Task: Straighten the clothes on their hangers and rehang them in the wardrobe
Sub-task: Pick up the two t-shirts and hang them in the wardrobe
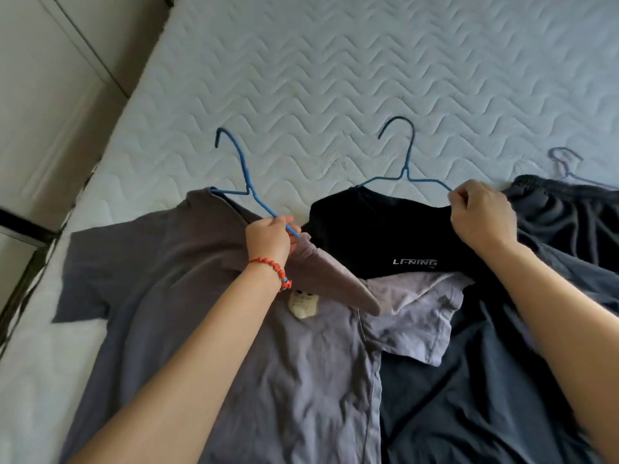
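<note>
A grey T-shirt (187,296) lies spread on the mattress with a blue wire hanger (246,185) sticking askew out of its collar. My left hand (269,241), with a red bead bracelet on the wrist, grips the hanger's right arm at the collar. To the right lies a black T-shirt (378,236) with white lettering, on a second blue hanger (405,172). My right hand (482,214) pinches that shirt's right shoulder where the hanger's arm enters the fabric. The grey shirt's right sleeve overlaps the black shirt.
A dark grey garment (569,216) on a grey hanger (566,165) lies at the far right. All clothes rest on a white quilted mattress (335,78). Pale wardrobe doors (43,78) stand along the left, with a dark bed frame (23,229) beside the mattress edge.
</note>
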Tool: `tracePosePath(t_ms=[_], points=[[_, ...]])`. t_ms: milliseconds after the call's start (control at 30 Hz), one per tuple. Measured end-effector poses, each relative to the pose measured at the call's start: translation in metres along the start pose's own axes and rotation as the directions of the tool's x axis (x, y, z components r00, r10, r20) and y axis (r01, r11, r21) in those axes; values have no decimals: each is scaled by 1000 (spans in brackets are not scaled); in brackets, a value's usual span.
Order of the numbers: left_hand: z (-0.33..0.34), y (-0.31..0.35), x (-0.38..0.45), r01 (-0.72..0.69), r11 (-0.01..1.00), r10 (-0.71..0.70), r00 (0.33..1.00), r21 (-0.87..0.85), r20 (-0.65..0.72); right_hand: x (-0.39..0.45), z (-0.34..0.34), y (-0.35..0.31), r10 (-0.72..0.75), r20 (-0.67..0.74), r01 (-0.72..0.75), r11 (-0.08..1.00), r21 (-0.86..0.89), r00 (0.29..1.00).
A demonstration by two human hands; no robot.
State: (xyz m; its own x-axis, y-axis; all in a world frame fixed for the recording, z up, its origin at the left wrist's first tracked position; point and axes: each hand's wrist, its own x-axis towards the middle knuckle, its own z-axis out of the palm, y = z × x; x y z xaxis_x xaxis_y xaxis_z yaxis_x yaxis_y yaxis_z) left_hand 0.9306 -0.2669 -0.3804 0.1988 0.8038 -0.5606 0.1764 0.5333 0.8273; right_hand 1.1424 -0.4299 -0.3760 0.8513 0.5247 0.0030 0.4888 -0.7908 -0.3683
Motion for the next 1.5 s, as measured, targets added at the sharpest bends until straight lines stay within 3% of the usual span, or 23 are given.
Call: tracePosePath(t_ms=[133, 300, 467, 567, 800, 967, 1167, 1500], points=[[-41, 29, -45, -61, 997, 62, 998, -54, 17, -41, -52, -49, -30, 14, 29, 998, 54, 999], [-106, 65, -105, -174, 982, 177, 983, -76, 43, -108, -114, -115, 56, 59, -66, 978, 200, 997], [-190, 106, -173, -287, 953, 292, 956, -100, 41, -183, -172, -182, 109, 241, -188, 924, 334, 964], [-246, 133, -216, -349, 930, 352, 936, -114, 15, -236, -210, -222, 76, 333, -222, 877, 426, 940], [-381, 182, -309, -479, 871, 473, 878, -112, -78, -358, -283, -290, -3, 308, -175, 819, 547, 951], [-458, 190, -349, -470, 879, 459, 880, -81, -124, -415, -298, -326, -94, 390, -225, 684, 694, 916], [-522, 187, -402, -515, 854, 482, 836, -74, -262, -446, -313, -376, -272, 336, -126, 578, 806, 901], [-576, 168, -458, -540, 841, 480, 723, 27, -497, -457, -329, -429, -542, 230, 157, 575, 803, 808]])
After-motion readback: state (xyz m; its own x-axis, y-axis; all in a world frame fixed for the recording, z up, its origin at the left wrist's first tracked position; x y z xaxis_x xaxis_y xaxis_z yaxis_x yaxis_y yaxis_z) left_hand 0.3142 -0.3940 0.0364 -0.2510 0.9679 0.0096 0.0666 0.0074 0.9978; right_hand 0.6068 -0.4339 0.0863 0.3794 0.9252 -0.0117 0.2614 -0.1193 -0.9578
